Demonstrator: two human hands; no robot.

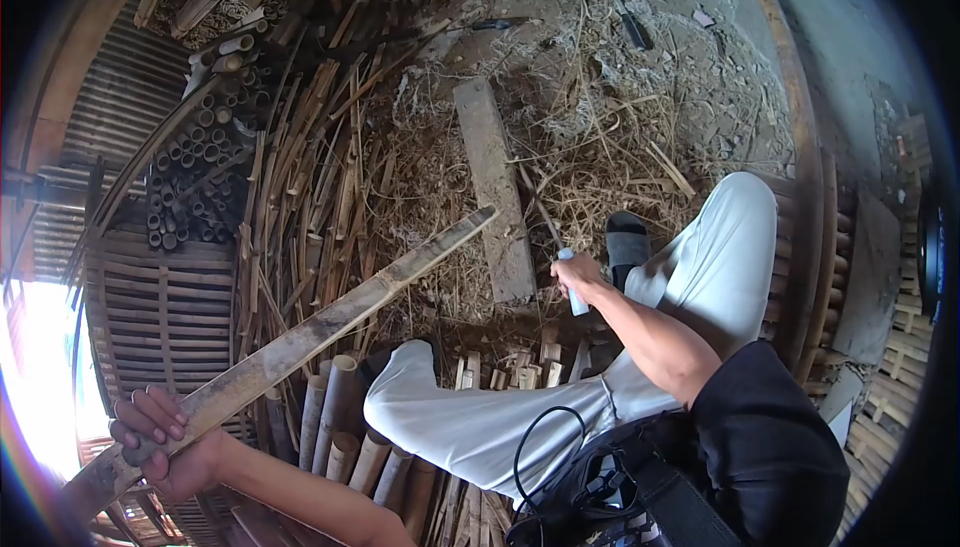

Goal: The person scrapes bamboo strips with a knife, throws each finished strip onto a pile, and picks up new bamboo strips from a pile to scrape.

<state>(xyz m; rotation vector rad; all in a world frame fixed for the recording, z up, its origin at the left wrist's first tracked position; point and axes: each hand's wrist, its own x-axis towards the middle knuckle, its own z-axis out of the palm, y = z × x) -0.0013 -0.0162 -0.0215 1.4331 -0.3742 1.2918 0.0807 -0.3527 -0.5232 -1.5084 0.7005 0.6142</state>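
Note:
My left hand (175, 452) is closed around the near end of a long split bamboo slat (330, 322) at the lower left. The slat slants up to the right, and its far tip overlaps a flat wooden plank (492, 162) on the ground; whether it touches, I cannot tell. In my right hand (582, 275) is the pale blue handle of a long, narrow-bladed knife (543, 209). Its blade points up and away, just right of the plank and apart from the slat.
Long bamboo strips (310, 167) are heaped on the left, beside stacked bamboo tubes (195, 147). Cut bamboo pieces (345, 412) stand near my legs. Shavings (610, 162) cover the dirt floor, where a dark-handled tool (636, 31) lies farther off. A wall (870, 57) stands at right.

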